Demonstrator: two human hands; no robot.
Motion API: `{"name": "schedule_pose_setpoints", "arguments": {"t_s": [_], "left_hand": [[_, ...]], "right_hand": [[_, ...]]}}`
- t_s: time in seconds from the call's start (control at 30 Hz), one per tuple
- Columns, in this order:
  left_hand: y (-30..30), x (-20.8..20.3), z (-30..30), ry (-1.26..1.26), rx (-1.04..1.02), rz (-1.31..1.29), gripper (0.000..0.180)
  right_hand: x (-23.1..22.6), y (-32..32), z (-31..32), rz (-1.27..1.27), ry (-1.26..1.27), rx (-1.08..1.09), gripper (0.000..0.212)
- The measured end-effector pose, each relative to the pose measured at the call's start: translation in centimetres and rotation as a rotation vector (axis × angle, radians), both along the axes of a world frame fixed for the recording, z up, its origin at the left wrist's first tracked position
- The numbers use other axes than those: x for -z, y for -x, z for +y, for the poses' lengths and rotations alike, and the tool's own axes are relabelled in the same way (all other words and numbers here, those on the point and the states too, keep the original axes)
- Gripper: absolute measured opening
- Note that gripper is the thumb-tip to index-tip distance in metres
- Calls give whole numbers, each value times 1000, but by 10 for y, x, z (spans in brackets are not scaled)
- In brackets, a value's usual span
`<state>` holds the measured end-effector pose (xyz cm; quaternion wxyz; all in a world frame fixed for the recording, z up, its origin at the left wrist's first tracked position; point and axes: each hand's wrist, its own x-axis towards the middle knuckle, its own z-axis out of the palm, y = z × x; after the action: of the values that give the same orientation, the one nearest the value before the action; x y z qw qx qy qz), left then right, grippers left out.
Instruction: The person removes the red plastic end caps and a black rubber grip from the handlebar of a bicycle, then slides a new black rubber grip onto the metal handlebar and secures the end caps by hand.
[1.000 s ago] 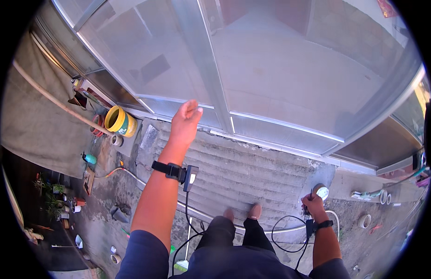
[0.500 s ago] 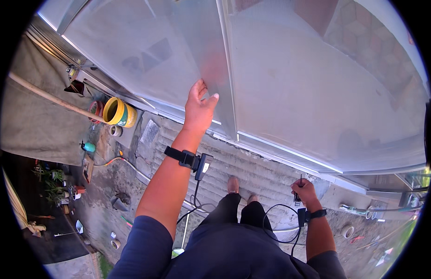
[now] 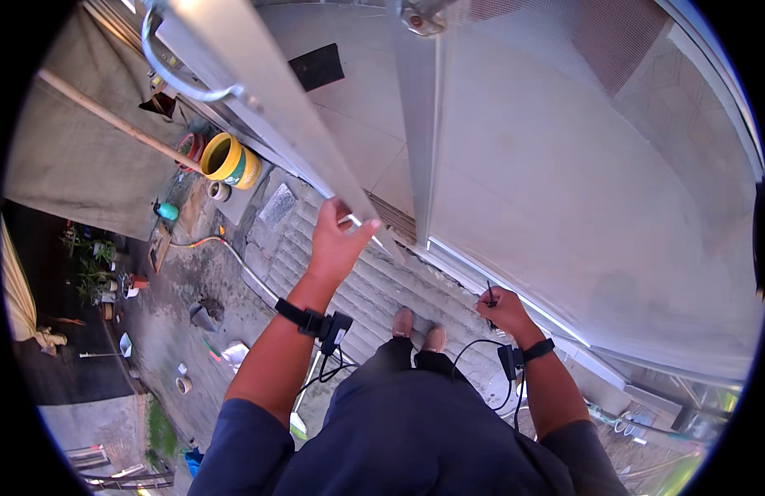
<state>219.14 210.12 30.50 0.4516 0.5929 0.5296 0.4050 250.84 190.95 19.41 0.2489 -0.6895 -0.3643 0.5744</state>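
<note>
A door (image 3: 308, 116) with a pale metal frame and a curved handle (image 3: 184, 83) stands swung open at upper left. My left hand (image 3: 339, 240) is closed on the door's lower part, fingers behind its edge and thumb in front. On the right, my right hand (image 3: 508, 312) pinches a thin dark item (image 3: 491, 296); its kind is too small to make out. That hand is near the bottom rail of the fixed panel (image 3: 548, 182), apart from it. Each wrist has a black strap with a small cabled device.
Ridged concrete (image 3: 316, 240) lies under my shoes (image 3: 403, 322). Through the doorway, a dark mat (image 3: 318, 66) shows on a pale floor. To the left are a yellow bucket (image 3: 232, 161), a hose (image 3: 249, 269), a teal spray bottle (image 3: 165, 210) and a long pole (image 3: 110, 116).
The door has swung outward to the left, uncovering the floor and mat inside. My left hand, earlier at its surface, now grips its edge. My right hand has moved leftward and up.
</note>
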Motion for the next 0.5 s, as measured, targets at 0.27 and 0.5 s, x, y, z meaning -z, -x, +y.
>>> {"name": "schedule_pose_setpoints", "arguments": {"t_s": [0.27,0.5], "left_hand": [[155,-12,-115,-144,-315,463,34],[269,51,-157,215,-878,318,34]], "right_hand": [[25,80,105,6,-254,-468,22],[-16,179,201,194,-155,-472,22]]}}
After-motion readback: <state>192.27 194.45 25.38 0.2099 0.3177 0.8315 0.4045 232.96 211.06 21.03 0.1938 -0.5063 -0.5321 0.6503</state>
